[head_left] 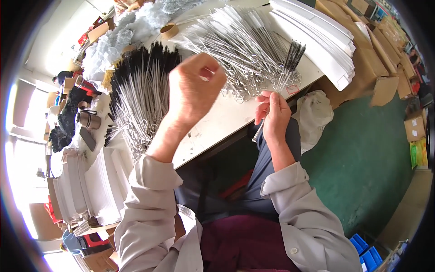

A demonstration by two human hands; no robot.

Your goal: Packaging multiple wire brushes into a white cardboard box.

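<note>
My right hand point(275, 115) is closed around a few thin wire-handled brushes point(294, 56). Their black bristle ends point up and away, and the wire ends come out below my fingers. Over the table, my left hand point(195, 86) is raised and slightly blurred, its fingers curled toward the thumb with a small gap showing; anything pinched there I cannot make out. Behind it and to the left lies a large heap of black-bristled wire brushes point(145, 90) with looped ends. Farther back, a second heap of wire brushes point(240, 45) has pale bristles and looped ends toward me.
A tape roll point(169, 31) sits between the heaps at the back. White flat stacks lie at the right point(317, 41) and the near left point(99, 186). Beside the table hangs a white plastic bag point(315, 115). A metal flask point(88, 119) stands at left; cardboard boxes point(380, 50) crowd the right.
</note>
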